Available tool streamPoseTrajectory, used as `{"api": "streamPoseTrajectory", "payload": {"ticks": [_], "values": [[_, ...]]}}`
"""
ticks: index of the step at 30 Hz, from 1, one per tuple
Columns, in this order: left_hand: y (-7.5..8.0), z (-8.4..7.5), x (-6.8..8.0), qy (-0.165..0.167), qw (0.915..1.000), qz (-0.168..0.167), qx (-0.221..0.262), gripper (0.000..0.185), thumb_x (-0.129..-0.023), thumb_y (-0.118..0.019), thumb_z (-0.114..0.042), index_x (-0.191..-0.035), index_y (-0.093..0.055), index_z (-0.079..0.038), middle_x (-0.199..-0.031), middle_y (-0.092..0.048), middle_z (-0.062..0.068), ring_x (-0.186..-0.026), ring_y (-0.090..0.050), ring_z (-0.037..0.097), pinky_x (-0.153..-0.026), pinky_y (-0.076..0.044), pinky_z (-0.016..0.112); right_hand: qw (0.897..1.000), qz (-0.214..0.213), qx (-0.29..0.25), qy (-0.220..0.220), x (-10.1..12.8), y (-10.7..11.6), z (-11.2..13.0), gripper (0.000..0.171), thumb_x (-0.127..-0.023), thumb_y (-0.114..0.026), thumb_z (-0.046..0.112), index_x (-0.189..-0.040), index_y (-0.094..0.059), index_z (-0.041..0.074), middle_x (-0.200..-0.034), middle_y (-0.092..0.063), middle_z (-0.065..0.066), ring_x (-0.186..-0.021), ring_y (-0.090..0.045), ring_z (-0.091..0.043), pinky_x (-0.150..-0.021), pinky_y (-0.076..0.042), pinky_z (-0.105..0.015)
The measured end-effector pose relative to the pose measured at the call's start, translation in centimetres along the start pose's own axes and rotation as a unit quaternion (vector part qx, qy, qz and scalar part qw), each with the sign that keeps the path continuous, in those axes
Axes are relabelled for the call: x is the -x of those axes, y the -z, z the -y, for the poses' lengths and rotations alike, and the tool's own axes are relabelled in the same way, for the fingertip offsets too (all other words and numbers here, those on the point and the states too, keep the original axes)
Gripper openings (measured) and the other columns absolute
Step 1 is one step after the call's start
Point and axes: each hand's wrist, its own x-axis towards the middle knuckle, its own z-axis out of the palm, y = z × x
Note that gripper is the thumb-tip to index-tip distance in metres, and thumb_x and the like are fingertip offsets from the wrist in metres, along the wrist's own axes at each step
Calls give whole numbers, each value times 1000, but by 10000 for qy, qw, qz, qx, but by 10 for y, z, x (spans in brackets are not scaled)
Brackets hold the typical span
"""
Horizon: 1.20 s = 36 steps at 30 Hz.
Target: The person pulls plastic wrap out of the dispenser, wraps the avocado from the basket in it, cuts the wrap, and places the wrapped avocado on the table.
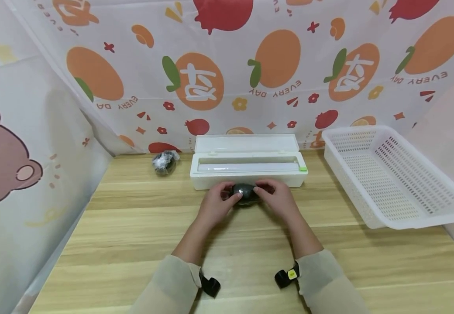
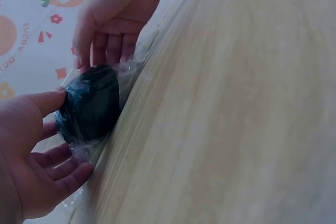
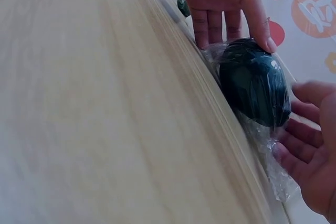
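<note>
A dark, smooth oval object (image 1: 245, 190) lies in front of the white box, with clear plastic film (image 3: 268, 135) around it. From its left side my left hand (image 1: 215, 201) holds it, the thumb on its end and the fingers curled at the film. My right hand (image 1: 280, 199) grips the opposite end in the same way, thumb on the dark surface and fingers low by the film. In both wrist views loose film spreads out beneath the object, bunched near the fingertips. Its underside is hidden.
Behind the hands stands a long white box (image 1: 207, 181), lid up, with a pale roll (image 1: 246, 167) inside and a green piece (image 1: 303, 168) at its right end. A dark film-wrapped object (image 1: 164, 162) sits at the back left. A white plastic basket (image 1: 352, 187) stands at the right.
</note>
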Motion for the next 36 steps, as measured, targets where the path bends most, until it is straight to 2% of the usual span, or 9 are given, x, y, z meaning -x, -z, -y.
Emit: {"api": "streamPoseTrajectory", "payload": {"ticks": [3,9,18,20,22,26,28,32,36], "values": [[-2,0,-1,23,10000,45,74,45,-90,-72,-36,-128,-62,-13,-120,-67,8,-105,-63,22,-91,-52,42,9998,-106,-116,-99,-1,0,-1,26,-91,-72,30,-111,-73,14,-110,-71,-5,-99,-65,-20,-89,-53,-40],[-4,1,-3,277,9992,102,252,43,-92,-69,-39,-129,-59,-19,-128,-63,8,-114,-60,24,-97,-49,44,10000,46,-34,-35,-4,-2,-4,32,-86,-78,32,-111,-73,14,-113,-69,-5,-101,-64,-20,-89,-53,-39],[-4,4,-3,205,9998,33,69,41,-91,-69,-40,-127,-60,-22,-125,-64,5,-116,-60,23,-100,-46,45,9998,119,-67,151,-3,-5,-13,40,-78,-84,31,-112,-71,16,-113,-68,-3,-97,-63,-19,-84,-53,-36],[-5,3,-2,105,9998,-162,35,42,-88,-73,-39,-124,-63,-20,-120,-67,5,-111,-62,22,-96,-49,43,9998,116,-26,165,-3,-5,-13,39,-79,-84,31,-112,-71,17,-112,-67,-2,-96,-62,-18,-84,-52,-35],[-5,2,-1,-194,9981,-543,-224,44,-83,-79,-37,-120,-66,-16,-115,-68,6,-107,-63,22,-92,-51,42,9998,89,23,177,-3,-4,-13,37,-79,-83,31,-112,-71,18,-112,-67,-1,-96,-61,-17,-84,-52,-34],[-6,-4,1,-812,9841,-1222,-1004,46,-77,-84,-38,-112,-71,-11,-111,-68,8,-105,-62,26,-88,-51,43,9996,75,96,274,-4,-4,-14,37,-80,-83,30,-112,-71,17,-113,-67,-1,-98,-61,-18,-85,-51,-35],[-8,-5,2,-925,9817,-1146,-1210,48,-78,-83,-40,-114,-70,-10,-114,-67,9,-109,-61,28,-92,-51,44,9992,117,101,375,-4,-4,-15,37,-81,-82,29,-113,-71,15,-114,-67,-3,-99,-61,-19,-86,-51,-36],[-14,-5,0,-644,9900,-699,-1042,52,-81,-80,-41,-122,-65,-13,-121,-67,8,-116,-61,27,-97,-49,45,9990,61,-59,442,-3,-2,-18,34,-85,-78,30,-114,-71,14,-114,-69,-3,-101,-63,-18,-88,-52,-36],[-15,-2,0,-374,9951,-555,-728,53,-82,-80,-39,-125,-62,-13,-124,-66,7,-118,-60,27,-100,-47,45,9963,-738,-198,390,0,-1,-16,24,-90,-73,29,-107,-74,13,-104,-72,-3,-93,-65,-16,-81,-54,-31]]}}
